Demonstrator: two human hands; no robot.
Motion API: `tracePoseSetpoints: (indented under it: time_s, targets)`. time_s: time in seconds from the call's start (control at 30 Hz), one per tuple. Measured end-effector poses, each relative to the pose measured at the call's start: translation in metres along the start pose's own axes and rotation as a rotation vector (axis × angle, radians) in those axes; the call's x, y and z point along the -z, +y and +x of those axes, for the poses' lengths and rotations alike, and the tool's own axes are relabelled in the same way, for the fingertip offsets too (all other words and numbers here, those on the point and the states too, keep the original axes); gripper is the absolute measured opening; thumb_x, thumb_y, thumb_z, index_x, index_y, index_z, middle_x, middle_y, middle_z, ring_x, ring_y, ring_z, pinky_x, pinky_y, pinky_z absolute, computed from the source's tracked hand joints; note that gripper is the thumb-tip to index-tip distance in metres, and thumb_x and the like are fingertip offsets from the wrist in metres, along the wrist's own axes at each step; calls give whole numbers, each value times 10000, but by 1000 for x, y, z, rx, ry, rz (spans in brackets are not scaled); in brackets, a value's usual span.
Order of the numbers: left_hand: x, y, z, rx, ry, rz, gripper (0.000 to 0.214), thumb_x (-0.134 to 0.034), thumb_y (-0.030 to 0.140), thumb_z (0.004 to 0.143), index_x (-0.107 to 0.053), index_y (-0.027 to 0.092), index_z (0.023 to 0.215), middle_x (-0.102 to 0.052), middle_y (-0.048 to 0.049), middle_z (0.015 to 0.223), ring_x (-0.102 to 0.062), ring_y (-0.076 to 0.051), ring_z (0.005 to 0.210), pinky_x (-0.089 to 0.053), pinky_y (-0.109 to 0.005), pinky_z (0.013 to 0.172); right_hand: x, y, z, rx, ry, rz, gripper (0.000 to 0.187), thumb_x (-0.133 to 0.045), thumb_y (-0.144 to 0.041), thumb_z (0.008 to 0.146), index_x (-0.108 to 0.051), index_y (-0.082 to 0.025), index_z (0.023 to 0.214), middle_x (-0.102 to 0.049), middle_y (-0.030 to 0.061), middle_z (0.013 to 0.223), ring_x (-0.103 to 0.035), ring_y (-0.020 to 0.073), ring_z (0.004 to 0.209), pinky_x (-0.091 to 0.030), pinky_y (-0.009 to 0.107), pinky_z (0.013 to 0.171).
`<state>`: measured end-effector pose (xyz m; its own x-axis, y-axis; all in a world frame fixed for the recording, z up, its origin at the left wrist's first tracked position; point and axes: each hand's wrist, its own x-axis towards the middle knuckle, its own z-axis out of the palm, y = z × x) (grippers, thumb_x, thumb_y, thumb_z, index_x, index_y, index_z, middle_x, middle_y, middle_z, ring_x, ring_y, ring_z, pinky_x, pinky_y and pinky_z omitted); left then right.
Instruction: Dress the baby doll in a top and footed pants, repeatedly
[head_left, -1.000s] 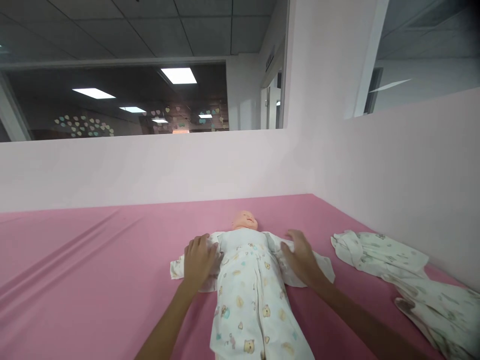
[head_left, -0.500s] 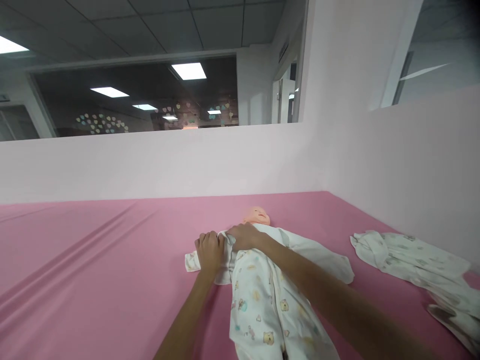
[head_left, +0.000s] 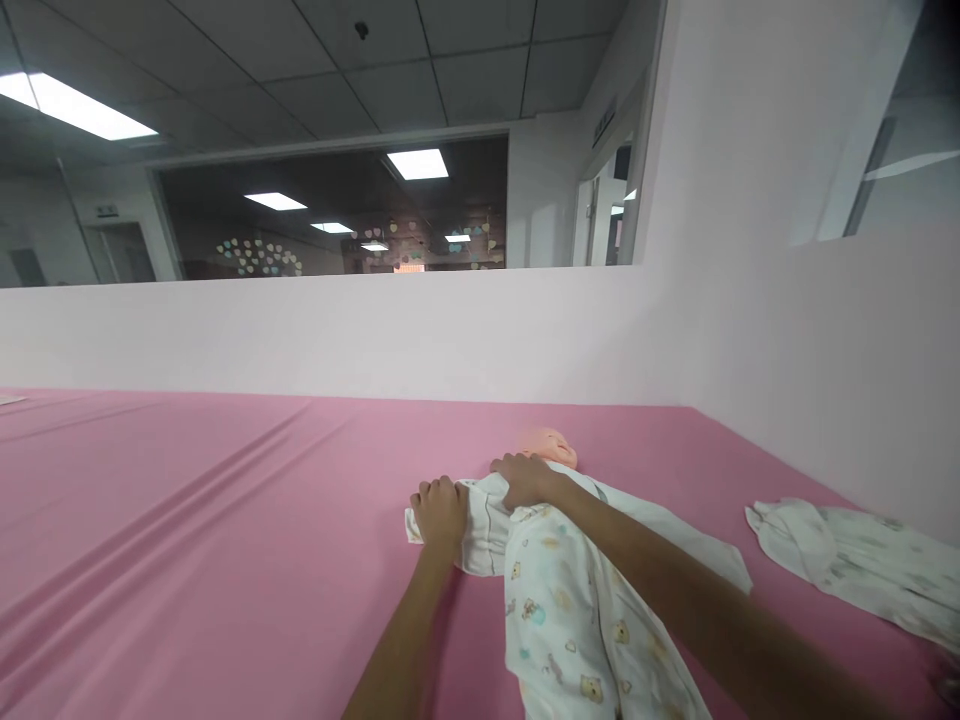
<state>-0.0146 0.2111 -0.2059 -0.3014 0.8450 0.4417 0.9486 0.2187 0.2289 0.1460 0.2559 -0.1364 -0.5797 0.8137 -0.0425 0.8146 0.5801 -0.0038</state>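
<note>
A baby doll [head_left: 550, 445] lies on its back on the pink sheet [head_left: 187, 530], dressed in a white garment with small bear prints [head_left: 570, 610]. My left hand [head_left: 440, 513] is closed on the garment's left sleeve, near its cuff. My right hand [head_left: 525, 479] reaches across the doll's chest and grips the fabric at the shoulder of that same sleeve, just below the doll's head. The garment's other sleeve [head_left: 675, 535] lies spread out flat to the right.
A second white printed cloth [head_left: 847, 560] lies crumpled at the right by the pale side wall [head_left: 825, 380]. A low pale wall [head_left: 300, 340] bounds the far edge of the sheet, with windows above it.
My right hand left the doll's right sleeve and crossed over to the left shoulder. My left hand closed on the left sleeve. The view has swung left.
</note>
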Motion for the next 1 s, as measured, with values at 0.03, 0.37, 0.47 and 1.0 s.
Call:
tracePoseSetpoints:
  time_s: [0.03, 0.37, 0.47, 1.0]
  targets:
    - [0, -2, 0, 11, -14, -3, 373, -298, 276, 924, -645, 148, 871, -691, -109, 907, -558, -280, 979, -333, -396, 818, 2, 2, -1, -1, -1, 12, 602, -643, -287, 648, -524, -213, 1234, -565, 141, 1222, -522, 334, 1137, -384, 482, 926]
    - [-5, -28, 4, 56, -168, 3, 381, -322, 300, 904, -663, 133, 932, -693, -134, 963, -550, -312, 1021, -364, -407, 833, 10, 32, -17, -25, 9, 171, 623, -612, -363, 726, -442, -339, 1325, -506, 59, 1290, -508, 261, 1163, -419, 331, 865]
    - [-10, -33, 5, 38, -195, 14, 369, -345, 314, 899, -668, 138, 927, -687, -141, 978, -540, -314, 1029, -366, -404, 841, 10, 39, -18, -48, 25, 175, 592, -575, -352, 759, -426, -332, 1331, -494, 61, 1293, -518, 239, 1146, -421, 306, 843]
    - [-14, -27, -5, -17, -113, 91, 389, -294, 275, 942, -645, 122, 1004, -649, -167, 1031, -522, -304, 1038, -344, -409, 860, -6, -33, 22, 214, 35, -186, 309, -544, -206, 789, -616, -242, 1087, -653, 106, 1108, -593, 278, 1019, -377, 417, 865]
